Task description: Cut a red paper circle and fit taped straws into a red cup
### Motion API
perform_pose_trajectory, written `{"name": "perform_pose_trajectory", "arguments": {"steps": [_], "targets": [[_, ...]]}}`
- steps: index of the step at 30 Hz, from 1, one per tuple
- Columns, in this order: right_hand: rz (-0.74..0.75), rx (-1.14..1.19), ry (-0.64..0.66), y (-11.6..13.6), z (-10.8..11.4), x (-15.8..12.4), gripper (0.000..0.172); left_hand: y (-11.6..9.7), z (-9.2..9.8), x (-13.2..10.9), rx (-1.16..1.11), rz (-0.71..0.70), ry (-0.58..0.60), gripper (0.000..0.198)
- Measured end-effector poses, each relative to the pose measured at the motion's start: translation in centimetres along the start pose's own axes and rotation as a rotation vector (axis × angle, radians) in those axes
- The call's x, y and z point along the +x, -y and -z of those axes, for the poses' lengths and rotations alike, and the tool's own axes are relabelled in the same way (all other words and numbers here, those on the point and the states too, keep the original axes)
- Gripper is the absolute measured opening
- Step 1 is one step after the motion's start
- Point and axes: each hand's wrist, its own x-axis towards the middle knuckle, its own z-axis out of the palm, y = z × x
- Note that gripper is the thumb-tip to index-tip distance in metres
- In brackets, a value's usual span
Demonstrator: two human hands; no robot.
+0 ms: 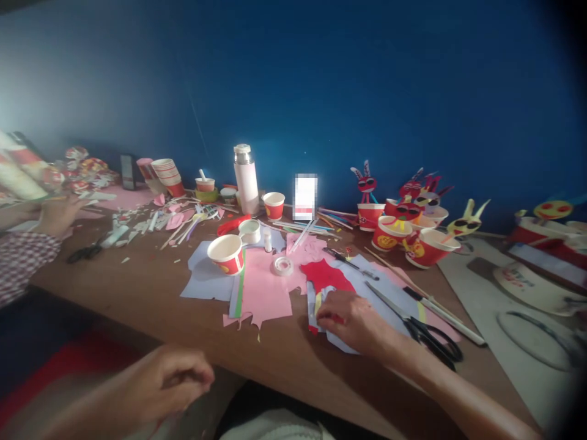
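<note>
My right hand [351,321] rests on the brown table [151,299], fingers curled and pressed down on a red paper cut-out [330,276] that lies over pale blue and pink sheets. My left hand [172,379] hovers below the table's near edge, its fingers curled together in a loose pinch; what it holds, if anything, is too small to see. Black-handled scissors [419,327] lie just right of my right hand. A roll of clear tape [283,265] and a red paper cup [227,253] sit on the paper beyond.
A pink-and-silver flask [246,178], more cups, sticks and paper scraps crowd the back. Several cup figures with rabbit ears [403,220] stand at the right. Another person's hand and checked sleeve [32,238] work at the far left near black scissors [85,252].
</note>
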Motion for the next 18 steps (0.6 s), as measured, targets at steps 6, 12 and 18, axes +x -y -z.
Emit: {"name": "perform_pose_trajectory", "arguments": {"steps": [6, 12, 18], "targets": [[-0.072, -0.254, 0.059, 1.5, -2.7, -0.4, 0.006, -9.0, -1.4, 4.4, 0.195, -0.335, 0.143, 0.022], [-0.090, -0.251, 0.047, 2.0, -2.8, -0.7, 0.005, -9.5, -4.8, 7.6, 0.211, -0.467, 0.085, 0.020], [0.067, -0.400, -0.125, 1.4, -4.2, -1.9, 0.016, -10.1, -7.0, 9.4, 0.238, -0.515, 0.124, 0.013]]}}
